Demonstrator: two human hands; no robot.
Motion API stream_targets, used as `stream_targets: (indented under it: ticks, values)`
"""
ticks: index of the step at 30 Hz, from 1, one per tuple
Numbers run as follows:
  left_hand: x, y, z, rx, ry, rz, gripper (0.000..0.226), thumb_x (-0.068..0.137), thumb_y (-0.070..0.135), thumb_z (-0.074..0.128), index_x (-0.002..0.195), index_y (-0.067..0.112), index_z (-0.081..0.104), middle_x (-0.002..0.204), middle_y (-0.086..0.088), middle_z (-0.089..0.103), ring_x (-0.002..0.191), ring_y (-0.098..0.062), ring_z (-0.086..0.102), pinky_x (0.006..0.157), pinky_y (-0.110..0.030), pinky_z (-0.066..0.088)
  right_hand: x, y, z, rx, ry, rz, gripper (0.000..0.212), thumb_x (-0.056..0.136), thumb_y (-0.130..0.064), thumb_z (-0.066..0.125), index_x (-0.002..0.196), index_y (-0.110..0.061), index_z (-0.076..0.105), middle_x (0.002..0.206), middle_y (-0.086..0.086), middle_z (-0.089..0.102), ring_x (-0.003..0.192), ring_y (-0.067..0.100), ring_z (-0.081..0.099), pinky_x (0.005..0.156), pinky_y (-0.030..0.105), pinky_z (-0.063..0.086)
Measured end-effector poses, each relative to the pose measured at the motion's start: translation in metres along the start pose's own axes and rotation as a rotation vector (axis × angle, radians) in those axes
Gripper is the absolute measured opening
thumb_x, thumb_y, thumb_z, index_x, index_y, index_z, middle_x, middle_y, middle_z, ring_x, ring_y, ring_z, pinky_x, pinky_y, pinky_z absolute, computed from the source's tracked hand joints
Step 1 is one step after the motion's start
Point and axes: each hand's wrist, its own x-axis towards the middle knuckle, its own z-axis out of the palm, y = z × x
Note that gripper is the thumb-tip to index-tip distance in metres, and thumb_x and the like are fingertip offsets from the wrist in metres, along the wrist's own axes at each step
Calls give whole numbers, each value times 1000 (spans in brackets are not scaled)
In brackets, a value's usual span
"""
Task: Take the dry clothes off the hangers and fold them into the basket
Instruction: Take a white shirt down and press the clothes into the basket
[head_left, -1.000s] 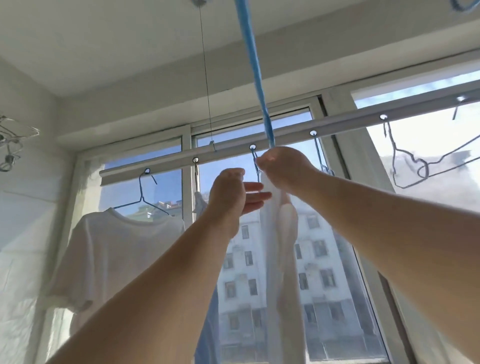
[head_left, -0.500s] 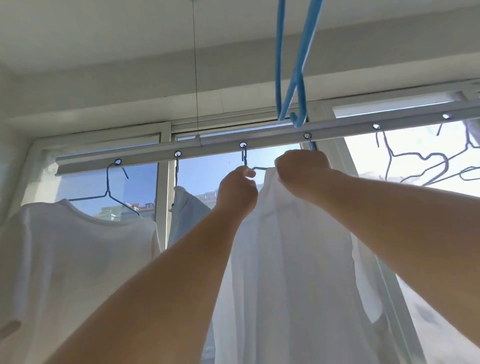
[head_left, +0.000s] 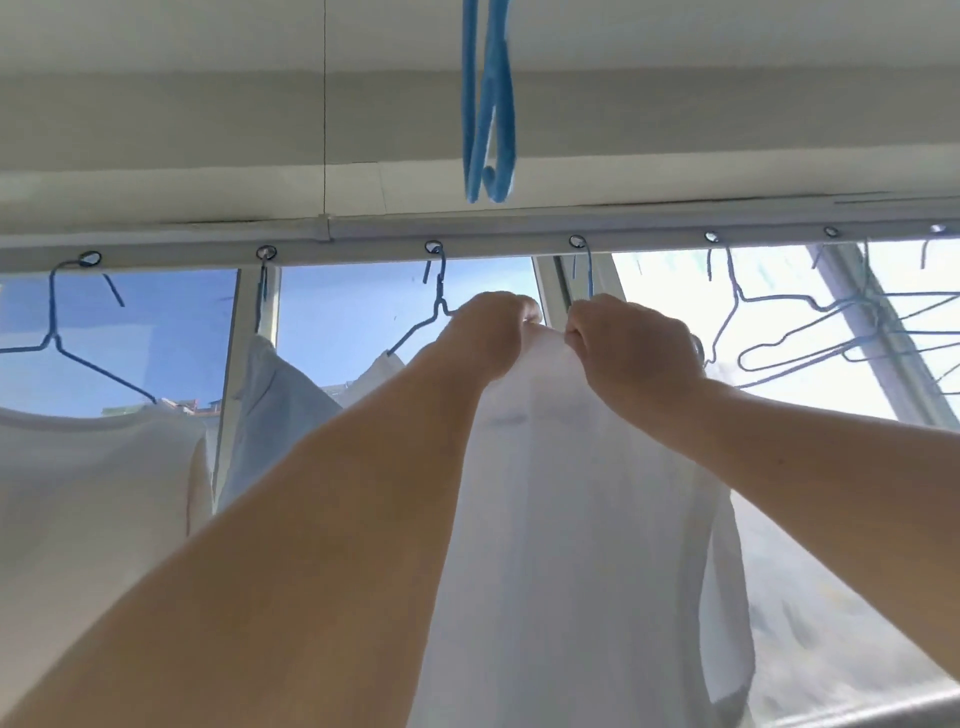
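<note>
White garment (head_left: 571, 519) hung at centre frame, top edge bunched just under the rail (head_left: 467, 244). Your left hand (head_left: 488, 332) and right hand (head_left: 628, 348) both pinched that top edge, fingers curled into the cloth, hands nearly touching. Its wire hanger (head_left: 436, 306) showed upper centre, hooked in a rail ring. Left of frame: a white t-shirt (head_left: 88, 493) and a pale shirt (head_left: 270, 395) on hangers. Upper right: empty hangers (head_left: 810, 338). Top centre: blue hanger (head_left: 491, 104).
</note>
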Motion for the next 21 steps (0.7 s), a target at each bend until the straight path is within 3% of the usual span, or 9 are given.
stream_targets:
  ticks: [4,6,10,12,16,18,21]
  values:
    - [7,6,-3,10,3,69,27,89,7,51,113,11,63,114,-6,64,107,-22,57,81,-24,38,-20,10,2,105,17,55,10,96,-7,33,97,-14,39,91,1,37,80,25,41,66,31,30]
    - [6,7,-3,3,-16,83,22,88,13,58,108,11,66,110,-6,65,106,-22,57,80,-24,40,-30,15,4,197,28,124,10,97,-7,31,91,-15,33,87,1,38,74,28,39,64,33,28]
    - [0,7,-3,65,-43,97,26,90,28,59,105,8,65,101,-6,64,94,-20,54,56,-19,30,-48,22,6,297,71,225,11,100,-18,26,91,-15,31,78,2,50,70,33,41,64,34,29]
    - [-3,5,-3,67,-63,89,33,89,35,58,104,6,64,97,-10,61,87,-21,50,61,-25,31,-57,26,5,282,76,225,16,100,-27,26,90,-16,31,71,2,51,69,34,45,65,34,30]
    - [-6,0,-2,96,-100,45,35,94,36,50,112,9,61,104,-12,55,95,-24,49,74,-26,30,-72,36,2,152,-18,199,35,95,-50,31,81,-19,36,56,-5,45,67,30,48,64,31,30]
    - [-6,-2,0,92,-65,29,36,95,36,46,117,10,59,102,-11,51,94,-24,47,76,-26,30,-81,39,6,103,93,111,38,93,-50,38,70,-20,32,52,-4,38,57,30,45,55,27,28]
    - [-3,-3,2,31,10,-20,40,96,37,44,122,9,57,110,-15,55,105,-29,50,80,-28,31,-92,33,10,89,186,-13,34,82,-42,41,66,-21,20,49,-5,24,44,24,26,44,15,18]
